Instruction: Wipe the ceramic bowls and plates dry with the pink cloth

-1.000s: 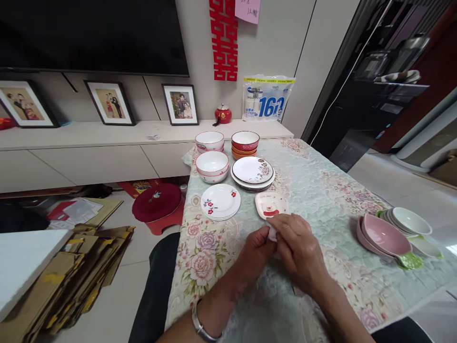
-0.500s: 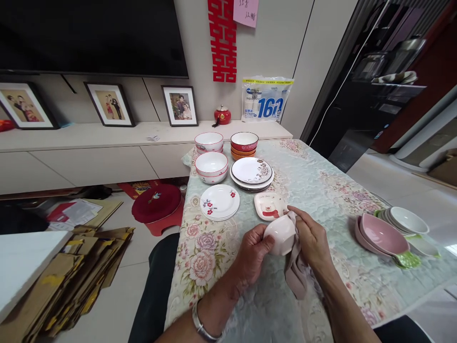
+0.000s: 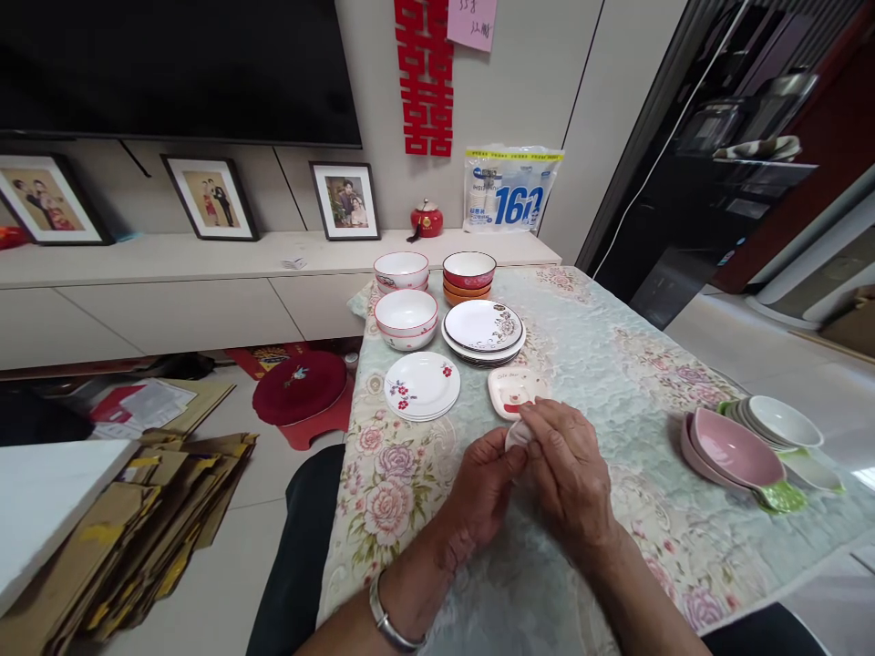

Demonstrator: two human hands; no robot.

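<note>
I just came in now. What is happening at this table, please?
A person's two bare hands meet over the near side of the table. The left hand grips a small pale item, mostly hidden, and the right hand covers part of it. Just beyond lies a square dish with a red design. Flowered plates and stacked bowls stand farther left, and pink bowls sit at the right.

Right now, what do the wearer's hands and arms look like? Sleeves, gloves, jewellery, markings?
Left hand and right hand are bare, no gloves. Both forearms show no sleeves in view. A rigid, shiny silver metal bangle circles the left wrist. No rings or markings that I can make out.
</note>
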